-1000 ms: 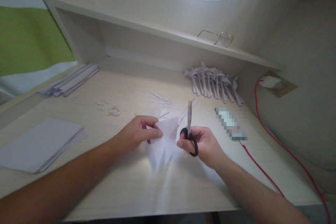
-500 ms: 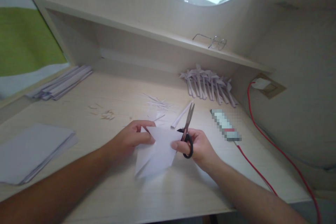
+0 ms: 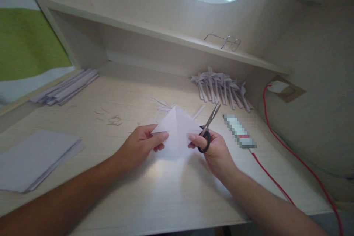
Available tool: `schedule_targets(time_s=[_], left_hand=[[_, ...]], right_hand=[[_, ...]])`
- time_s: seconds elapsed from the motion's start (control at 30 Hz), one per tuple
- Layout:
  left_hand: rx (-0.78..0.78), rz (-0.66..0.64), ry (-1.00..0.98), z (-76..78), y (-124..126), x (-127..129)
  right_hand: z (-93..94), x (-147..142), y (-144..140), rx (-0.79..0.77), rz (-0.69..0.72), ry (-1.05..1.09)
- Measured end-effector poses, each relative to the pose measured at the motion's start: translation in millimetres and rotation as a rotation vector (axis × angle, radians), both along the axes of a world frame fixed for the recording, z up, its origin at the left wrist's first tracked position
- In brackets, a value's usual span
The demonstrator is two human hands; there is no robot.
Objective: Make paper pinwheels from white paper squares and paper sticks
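A white folded paper (image 3: 177,127), shaped like a diamond with one corner pointing away from me, is held up over the desk between both hands. My left hand (image 3: 141,144) pinches its left edge. My right hand (image 3: 214,148) pinches the right edge with thumb and fingertip while its fingers sit in the black handles of a pair of scissors (image 3: 208,127). The scissor blades point up and to the right, clear of the paper.
On the wooden desk (image 3: 177,188) lie a stack of white sheets (image 3: 35,158) at left, folded strips (image 3: 65,86) at back left, paper scraps (image 3: 164,105), a row of folded paper pieces (image 3: 222,88), a blurred small object (image 3: 239,131), a red cable (image 3: 279,147). Eyeglasses (image 3: 225,41) rest on the shelf.
The paper was turned and lifted from a downward-hanging fold to a diamond with its tip up. The scissors swung from upright to tilting right, and my right hand shifted slightly right.
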State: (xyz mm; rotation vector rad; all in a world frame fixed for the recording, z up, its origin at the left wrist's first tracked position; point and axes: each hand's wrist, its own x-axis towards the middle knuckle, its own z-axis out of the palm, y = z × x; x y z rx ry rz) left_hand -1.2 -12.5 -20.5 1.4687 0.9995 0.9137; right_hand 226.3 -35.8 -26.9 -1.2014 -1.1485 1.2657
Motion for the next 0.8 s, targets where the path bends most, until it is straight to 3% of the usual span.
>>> schedule_targets(time_s=[0.13,0.3,0.4,0.5,0.8], left_hand=[[0.041,0.088,-0.016,6.0,1,-2],[0.065,0.348,-0.098,8.6,6,-8],[0.060,0.428,-0.147,8.5,8,-9],[0.079,0.440,-0.139,8.7,8,-9],[0.061,0.364,-0.073,10.5,4,-9]], right_hand=[[6.1,1,2,-0.029,0.078,-0.029],[14.7,3,0,-0.120,0.314,-0.123],[18.8,3,-5,-0.201,0.473,-0.207],[20.8,1,-9,-0.286,0.569,-0.222],[16.2,-3,-13,-0.340,0.571,-0.314]])
